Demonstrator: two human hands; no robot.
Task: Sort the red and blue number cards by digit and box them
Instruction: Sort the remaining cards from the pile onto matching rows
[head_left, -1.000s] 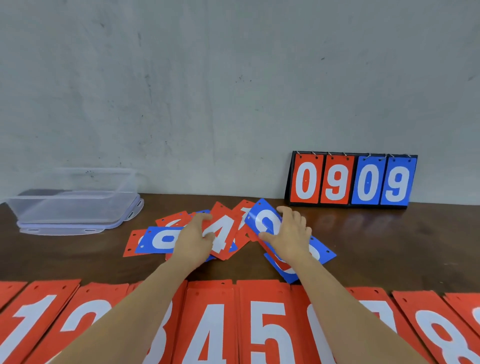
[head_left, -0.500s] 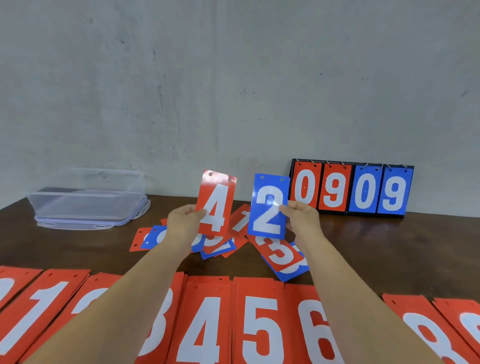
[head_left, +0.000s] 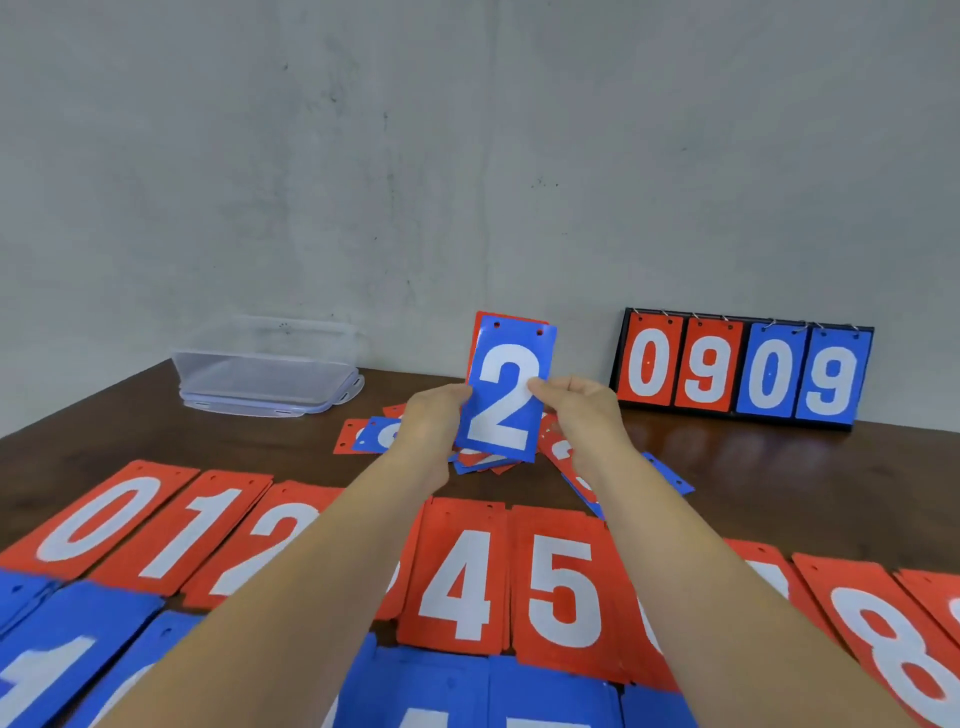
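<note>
Both hands were up on one pair of cards. The left hand (head_left: 436, 421) had its fingers curled round the left edge of the blue rectangular plastic card marked 2 (head_left: 506, 400), and the right hand (head_left: 582, 410) pinched the right edge, thumb on the face. A red card (head_left: 511, 316) stood directly behind, showing only its top and left rim, digit hidden. The blue card stood upright, long axis vertical, above the loose heap of red and blue cards (head_left: 363, 436). The laid-out red 2 card (head_left: 280, 530) lay below and left of the left hand, the blue row (head_left: 441, 686) closer to the body. The left hand looked nearer for that drop.
</note>
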